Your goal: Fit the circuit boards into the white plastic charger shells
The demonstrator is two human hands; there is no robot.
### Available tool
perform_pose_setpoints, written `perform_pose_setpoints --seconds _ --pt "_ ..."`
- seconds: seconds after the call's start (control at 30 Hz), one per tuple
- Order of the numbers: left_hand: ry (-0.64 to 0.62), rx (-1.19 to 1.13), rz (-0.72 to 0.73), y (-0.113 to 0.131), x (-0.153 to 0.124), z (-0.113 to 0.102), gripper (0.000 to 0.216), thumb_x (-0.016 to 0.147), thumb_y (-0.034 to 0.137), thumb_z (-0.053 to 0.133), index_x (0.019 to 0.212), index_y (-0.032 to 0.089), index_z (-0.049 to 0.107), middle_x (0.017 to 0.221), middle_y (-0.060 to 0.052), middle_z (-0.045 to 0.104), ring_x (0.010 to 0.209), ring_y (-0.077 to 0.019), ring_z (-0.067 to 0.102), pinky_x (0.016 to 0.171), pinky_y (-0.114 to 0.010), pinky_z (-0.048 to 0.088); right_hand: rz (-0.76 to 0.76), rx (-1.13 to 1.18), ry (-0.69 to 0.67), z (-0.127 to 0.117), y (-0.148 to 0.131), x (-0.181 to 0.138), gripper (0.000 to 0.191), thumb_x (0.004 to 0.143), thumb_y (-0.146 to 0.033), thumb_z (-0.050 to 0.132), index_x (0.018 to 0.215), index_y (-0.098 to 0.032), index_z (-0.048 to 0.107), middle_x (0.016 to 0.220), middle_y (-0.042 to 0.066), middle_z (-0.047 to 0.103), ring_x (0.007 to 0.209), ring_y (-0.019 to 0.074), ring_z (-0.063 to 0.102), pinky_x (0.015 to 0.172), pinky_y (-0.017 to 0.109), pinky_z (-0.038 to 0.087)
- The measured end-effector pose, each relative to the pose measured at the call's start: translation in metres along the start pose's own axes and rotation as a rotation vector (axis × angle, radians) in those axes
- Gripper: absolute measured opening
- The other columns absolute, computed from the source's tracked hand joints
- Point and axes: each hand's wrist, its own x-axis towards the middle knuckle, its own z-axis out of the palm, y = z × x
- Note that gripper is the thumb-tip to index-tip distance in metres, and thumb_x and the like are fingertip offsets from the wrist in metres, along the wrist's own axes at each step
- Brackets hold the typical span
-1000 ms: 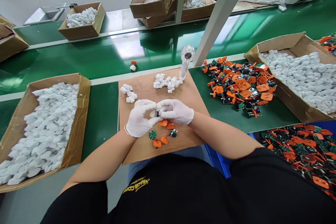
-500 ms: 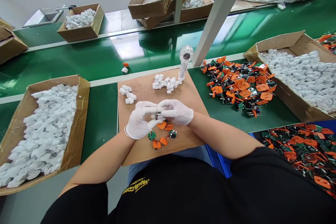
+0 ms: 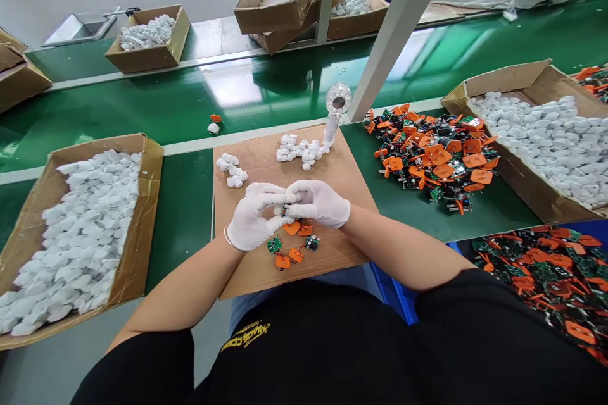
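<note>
My gloved left hand (image 3: 249, 218) and gloved right hand (image 3: 323, 204) meet over a cardboard sheet (image 3: 259, 155). Pinched between the fingertips of both is a small circuit board (image 3: 285, 209), mostly covered by the gloves. Just below it, orange plastic pieces (image 3: 296, 255) wired to green circuit boards (image 3: 274, 244) lie on the sheet. Beyond my hands sit two groups of small white plastic housings, one at the left (image 3: 232, 169) and one farther back (image 3: 301, 150). A clear handheld fan (image 3: 337, 104) stands at the sheet's back edge.
Cardboard boxes of white housings stand left (image 3: 154, 202) and right (image 3: 498, 73). A heap of orange-and-green board assemblies (image 3: 434, 152) lies right of the sheet, with more in a blue bin (image 3: 394, 294). Behind runs a green conveyor belt (image 3: 180, 104), crossed by a metal post (image 3: 394, 31).
A small orange-and-white part on the belt has shifted left. Both hands stay nearly in place, with slight finger movement around the circuit board.
</note>
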Motion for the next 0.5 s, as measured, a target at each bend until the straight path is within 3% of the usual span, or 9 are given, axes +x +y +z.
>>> perform_pose_setpoints --seconds 0.17,0.3,0.5 --pt "0.010 -0.074 -0.022 -0.0009 -0.0004 0.0009 0.036 0.078 0.032 0.082 0.110 0.026 0.069 0.094 -0.005 0.072 0.087 -0.0190 0.068 0.082 -0.038 0.052 -0.041 -0.016 0.003 0.0010 0.0015 -0.0019 0.036 0.071 -0.030 0.086 0.090 -0.015 0.058 0.087 0.006 0.075 0.069 0.0124 0.067 0.068 0.028 0.056" --pt "0.025 -0.145 -0.030 0.0008 0.0009 0.0013 0.034 0.079 0.030 0.081 0.111 0.027 0.069 0.097 -0.005 0.072 0.086 -0.0178 0.068 0.078 -0.036 0.054 -0.035 -0.008 -0.002 0.0002 0.0022 -0.0025 0.041 0.066 -0.026 0.089 0.092 -0.015 0.059 0.085 0.004 0.074 0.074 0.0128 0.068 0.073 0.028 0.056" --pt "0.014 -0.155 -0.028 -0.0010 0.0002 0.0014 0.036 0.077 0.028 0.082 0.111 0.028 0.069 0.096 -0.005 0.072 0.087 -0.0178 0.068 0.078 -0.035 0.055 -0.013 0.028 0.010 0.0023 -0.0006 -0.0031 0.035 0.070 -0.024 0.086 0.091 -0.015 0.059 0.087 0.006 0.075 0.070 0.0122 0.067 0.068 0.027 0.054"
